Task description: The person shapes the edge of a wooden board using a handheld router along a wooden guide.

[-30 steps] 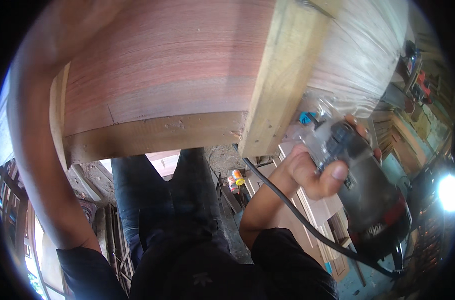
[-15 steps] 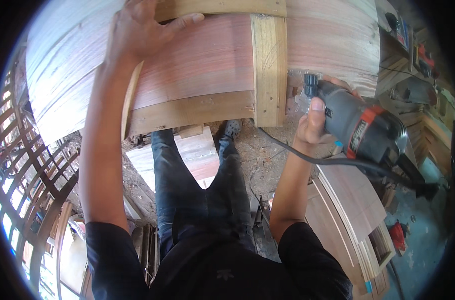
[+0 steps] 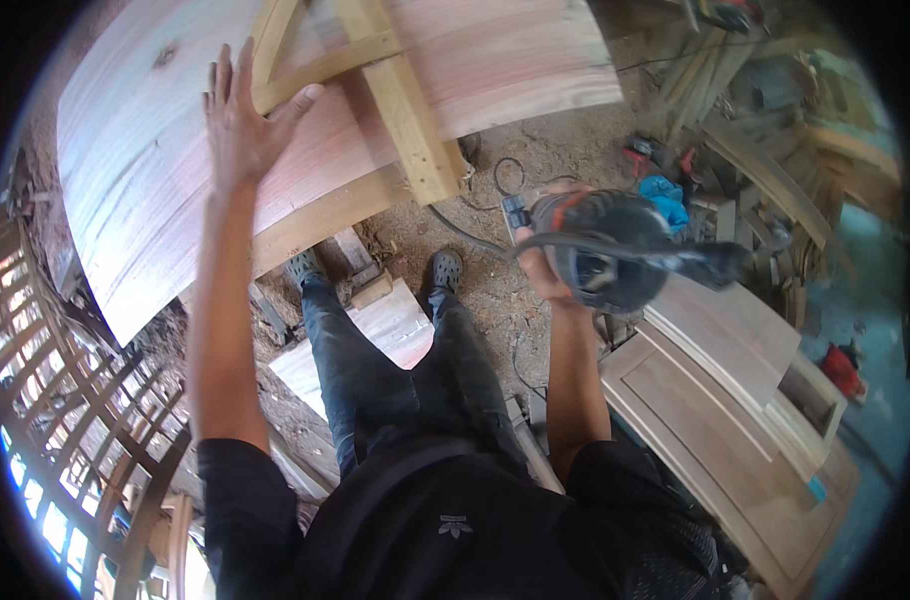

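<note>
My right hand (image 3: 541, 272) grips a black corded trim router (image 3: 597, 252) with an orange-red band, off the panel's near right side. The router's rear end faces up toward me, and its cord (image 3: 465, 237) loops down toward the ground. Over the large pale-pink wooden panel (image 3: 160, 175) is my left hand (image 3: 245, 145), fingers spread and holding nothing. Whether its palm touches the wood I cannot tell. Beside that hand, yellowish wooden battens (image 3: 400, 125) cross the panel, and another runs along its near edge.
Stacked cabinet doors (image 3: 690, 410) lie at the lower right. A slatted wooden lattice (image 3: 70, 400) stands at the left. Scrap wood, a blue bag (image 3: 665, 200) and red tools (image 3: 843, 370) lie at the right. A board (image 3: 360, 340) rests between my legs on the dusty ground.
The view has shifted, with the panel now tilted and farther up-left. The router has turned its rear end toward me. My left hand's fingers have come fully into view, spread apart.
</note>
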Motion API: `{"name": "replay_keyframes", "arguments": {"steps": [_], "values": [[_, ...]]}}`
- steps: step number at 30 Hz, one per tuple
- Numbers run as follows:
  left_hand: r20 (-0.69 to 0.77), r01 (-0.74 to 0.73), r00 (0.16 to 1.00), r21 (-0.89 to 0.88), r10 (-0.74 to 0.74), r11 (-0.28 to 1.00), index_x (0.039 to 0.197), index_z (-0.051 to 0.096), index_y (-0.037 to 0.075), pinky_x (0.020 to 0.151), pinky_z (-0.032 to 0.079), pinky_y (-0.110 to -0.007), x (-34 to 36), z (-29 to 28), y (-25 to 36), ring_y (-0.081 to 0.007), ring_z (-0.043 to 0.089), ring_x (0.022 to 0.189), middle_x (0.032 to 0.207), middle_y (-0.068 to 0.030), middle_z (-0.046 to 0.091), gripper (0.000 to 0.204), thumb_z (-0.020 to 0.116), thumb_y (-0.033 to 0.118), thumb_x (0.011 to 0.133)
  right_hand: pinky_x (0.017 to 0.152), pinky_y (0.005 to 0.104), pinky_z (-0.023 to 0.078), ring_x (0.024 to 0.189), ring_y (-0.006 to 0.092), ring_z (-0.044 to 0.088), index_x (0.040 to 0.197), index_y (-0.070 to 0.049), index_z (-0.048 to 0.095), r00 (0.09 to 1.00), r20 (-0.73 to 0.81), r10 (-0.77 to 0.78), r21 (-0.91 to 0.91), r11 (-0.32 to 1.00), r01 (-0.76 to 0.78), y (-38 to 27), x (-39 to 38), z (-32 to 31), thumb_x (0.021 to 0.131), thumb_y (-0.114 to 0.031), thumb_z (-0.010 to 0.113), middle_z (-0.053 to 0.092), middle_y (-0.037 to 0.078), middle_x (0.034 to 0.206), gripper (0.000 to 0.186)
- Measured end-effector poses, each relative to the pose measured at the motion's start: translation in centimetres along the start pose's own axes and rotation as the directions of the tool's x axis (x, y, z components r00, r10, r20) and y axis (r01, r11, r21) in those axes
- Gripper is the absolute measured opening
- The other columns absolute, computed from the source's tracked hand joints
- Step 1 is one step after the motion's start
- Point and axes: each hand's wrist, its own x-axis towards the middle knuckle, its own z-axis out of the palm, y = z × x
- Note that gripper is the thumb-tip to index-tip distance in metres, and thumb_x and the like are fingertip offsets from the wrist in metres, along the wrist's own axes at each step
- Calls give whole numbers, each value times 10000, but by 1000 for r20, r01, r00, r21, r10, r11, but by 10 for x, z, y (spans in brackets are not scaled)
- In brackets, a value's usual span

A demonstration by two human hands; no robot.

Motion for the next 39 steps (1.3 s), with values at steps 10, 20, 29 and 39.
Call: {"name": "replay_keyframes", "arguments": {"steps": [10,20,29,39], "values": [[330,335,756,-937,565,100,1328,750,43,1089,513,-480,-63,-145,240,-347,670,1267,1364,-198,713,641,754,555,942,1017,489,561,1135,350,721,1250,-8,669,967,-211,-144,158,971,179,-35,-23,-50,945,-207,743,745,197,1195,372],[-67,-75,739,-997,670,-17,1395,700,18,1175,422,-525,-83,-175,280,-385,617,1356,1426,-180,686,733,885,435,821,947,499,575,1041,350,742,1201,-22,649,923,-253,-289,88,943,320,-81,-23,-93,938,-182,761,751,199,1102,328],[-139,-427,710,-864,690,266,1473,566,-4,1219,379,-552,-105,-190,310,-370,589,1398,1456,-223,630,733,638,551,999,944,499,572,1053,350,731,1235,-37,617,918,-277,-284,137,934,330,-97,-26,-100,912,-181,785,734,194,1119,392],[-132,-360,718,-911,683,203,1486,588,24,1245,341,-563,-97,-194,295,-344,608,1394,1462,-193,647,782,707,581,950,939,498,569,1065,349,719,1272,-54,580,915,-289,-283,135,934,331,-104,-22,-108,883,-179,813,716,188,1137,470]]}}
